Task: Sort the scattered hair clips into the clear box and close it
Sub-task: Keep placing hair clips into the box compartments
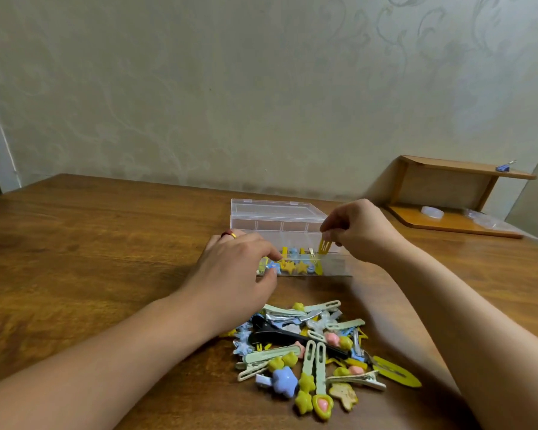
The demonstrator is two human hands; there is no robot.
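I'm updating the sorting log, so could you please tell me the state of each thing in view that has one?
Clear box: open, lid up behind, a few clips inside.
Yellow clip: pinched above the box, not yet released.
Right hand: pinches the yellow clip.
Left hand: fingers reaching into the box; grip unclear.
Clip pile: unsorted on the table.

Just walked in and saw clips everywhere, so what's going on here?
A person is sorting hair clips into an open clear box. The right hand pinches a small yellow clip over the box, while the left hand reaches among the star clips already inside. A pile of unsorted clips waits on the wooden table.
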